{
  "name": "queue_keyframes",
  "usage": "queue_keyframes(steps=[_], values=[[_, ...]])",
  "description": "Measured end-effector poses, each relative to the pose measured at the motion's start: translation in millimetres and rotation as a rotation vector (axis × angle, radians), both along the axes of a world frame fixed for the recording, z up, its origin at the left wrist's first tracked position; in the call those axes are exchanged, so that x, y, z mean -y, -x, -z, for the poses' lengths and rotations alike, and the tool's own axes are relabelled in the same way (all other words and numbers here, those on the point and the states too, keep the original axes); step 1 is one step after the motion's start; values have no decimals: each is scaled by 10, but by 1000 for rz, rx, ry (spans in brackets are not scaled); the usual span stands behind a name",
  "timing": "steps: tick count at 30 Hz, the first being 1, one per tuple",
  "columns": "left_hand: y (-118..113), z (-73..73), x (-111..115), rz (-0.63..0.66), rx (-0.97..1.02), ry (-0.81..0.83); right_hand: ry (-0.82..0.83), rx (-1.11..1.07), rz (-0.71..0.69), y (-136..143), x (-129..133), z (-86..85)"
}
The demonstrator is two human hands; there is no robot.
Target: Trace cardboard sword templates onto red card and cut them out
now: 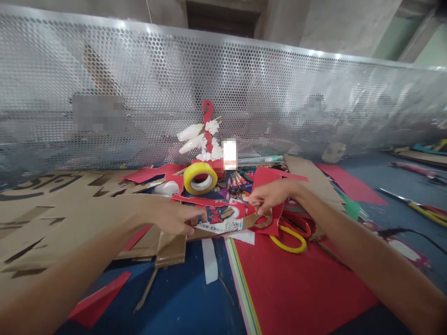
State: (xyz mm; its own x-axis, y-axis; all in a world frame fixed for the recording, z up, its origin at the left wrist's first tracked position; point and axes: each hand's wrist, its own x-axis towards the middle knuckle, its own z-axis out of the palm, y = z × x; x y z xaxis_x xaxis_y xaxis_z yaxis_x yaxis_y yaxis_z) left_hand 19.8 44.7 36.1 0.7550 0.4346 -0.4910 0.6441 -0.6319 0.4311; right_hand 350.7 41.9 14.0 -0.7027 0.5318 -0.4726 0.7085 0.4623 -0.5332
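Nearest to us, a red scrap (101,300) lies on the blue table (185,298), and a stack of coloured sheets with red on top (300,284) looks uncut. A white paper strip (210,267) lies beside it. Scissors with yellow handles (295,249) lie near our right hand (272,195). A curved cardboard strip (249,221) with printing on it runs between our hands. Our right fingertips are closed together on one end; our left hand (176,218) touches the other, finger and thumb partly apart, and we cannot tell how firmly they grip. The strip is already a separate piece; we see nothing that shows it fastened. Notched cardboard (80,214) spreads to our left. Farther off sit a roll of tape (190,179) and crayons (237,182), then white paper flowers (190,133), already gathered with a red strip (207,111), before the metal mesh (139,79).
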Motion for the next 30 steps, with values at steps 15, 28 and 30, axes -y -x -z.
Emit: queue_keyframes(steps=[15, 28, 30], values=[[-465, 575, 358, -20, 235, -396, 90, -130, 19, -32, 0, -39], [-332, 391, 341, -72, 57, -540, -44, -170, 26, -98, 77, -254], [-301, 314, 310, -54, 74, -512, -46, -169, 31, -110, 79, -262]])
